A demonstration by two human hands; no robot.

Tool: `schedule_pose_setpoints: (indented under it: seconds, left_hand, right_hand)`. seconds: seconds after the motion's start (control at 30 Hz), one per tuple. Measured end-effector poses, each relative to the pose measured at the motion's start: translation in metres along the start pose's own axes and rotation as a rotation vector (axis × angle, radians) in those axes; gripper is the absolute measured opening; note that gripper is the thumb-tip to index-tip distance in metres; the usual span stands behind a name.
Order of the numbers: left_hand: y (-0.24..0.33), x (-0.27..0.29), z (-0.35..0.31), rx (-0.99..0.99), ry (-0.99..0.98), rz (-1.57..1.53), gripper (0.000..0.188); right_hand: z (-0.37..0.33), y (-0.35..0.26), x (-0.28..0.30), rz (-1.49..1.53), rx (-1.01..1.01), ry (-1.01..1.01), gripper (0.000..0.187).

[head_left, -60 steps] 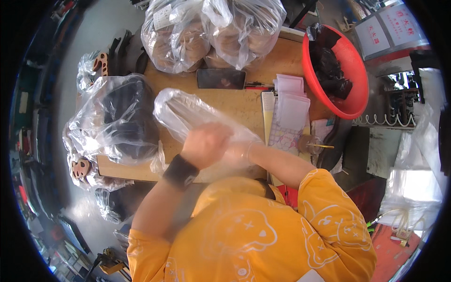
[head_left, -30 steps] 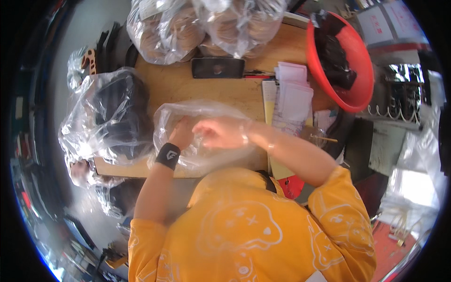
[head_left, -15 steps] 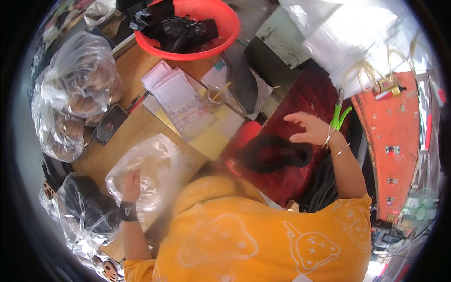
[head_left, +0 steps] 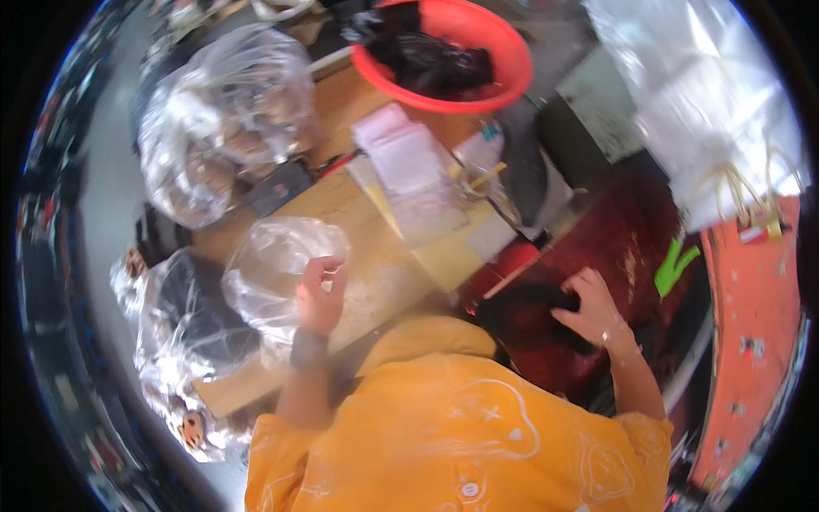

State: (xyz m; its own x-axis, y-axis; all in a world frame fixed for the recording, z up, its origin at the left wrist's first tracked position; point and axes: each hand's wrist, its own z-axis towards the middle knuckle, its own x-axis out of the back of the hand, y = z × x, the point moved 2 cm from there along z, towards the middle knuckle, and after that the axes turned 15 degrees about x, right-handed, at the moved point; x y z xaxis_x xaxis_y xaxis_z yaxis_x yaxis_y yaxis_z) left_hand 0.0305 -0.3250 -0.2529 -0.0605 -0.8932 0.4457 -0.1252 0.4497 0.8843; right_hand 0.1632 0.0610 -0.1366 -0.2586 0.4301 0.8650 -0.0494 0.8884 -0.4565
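Observation:
My left hand [head_left: 322, 294] is raised beside a clear plastic bag [head_left: 277, 256], whose mouth gapes on the wooden tabletop. Its fingers are loosely bent, and nothing shows between them. A dark band circles that wrist. On the dark red surface to the right lies a soft black piece [head_left: 533, 317], perhaps fabric; blur hides its exact kind. My right hand [head_left: 593, 309] reaches the black piece's right edge, with thumb and fingers apart. Whether it touches the piece I cannot tell.
Papers [head_left: 409, 166] and a jar with a stick [head_left: 482, 183] lie ahead, below a red basin [head_left: 512, 64] holding black plastic. A filled clear bag [head_left: 226, 128] and a phone [head_left: 280, 186] are left. Green snips [head_left: 674, 269] and an orange panel [head_left: 746, 341] are right.
The whole view has shifted. My left hand has come out of the clear bag toward the right. My right hand has lowered from above the black piece to its edge.

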Motion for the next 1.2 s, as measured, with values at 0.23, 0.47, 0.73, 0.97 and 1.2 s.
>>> schedule_pose_setpoints:
  seconds: [0.23, 0.47, 0.73, 0.97, 1.2]
  left_hand:
    - [-0.056, 0.065, -0.027, 0.098, 0.414, 0.305, 0.046]
    - [-0.092, 0.036, -0.069, 0.104, -0.077, 0.619, 0.047]
    - [-0.097, 0.021, -0.074, 0.312, -0.176, 0.727, 0.048]
    - [-0.114, 0.042, -0.094, 0.43, -0.033, 0.426, 0.049]
    - [-0.172, 0.061, -0.12, 0.781, 0.48, -0.955, 0.056]
  right_hand:
    - [0.014, -0.039, 0.025, 0.328, -0.02, 0.028, 0.025]
    - [0.132, -0.143, 0.045, 0.864, 0.564, 0.255, 0.027]
    - [0.224, -0.312, -0.11, 1.497, 0.459, -0.749, 0.012]
    - [0.281, -0.304, -0.238, 1.083, 0.881, -0.785, 0.01]
    - [0.307, -0.255, -0.248, 0.412, 1.228, -0.863, 0.016]
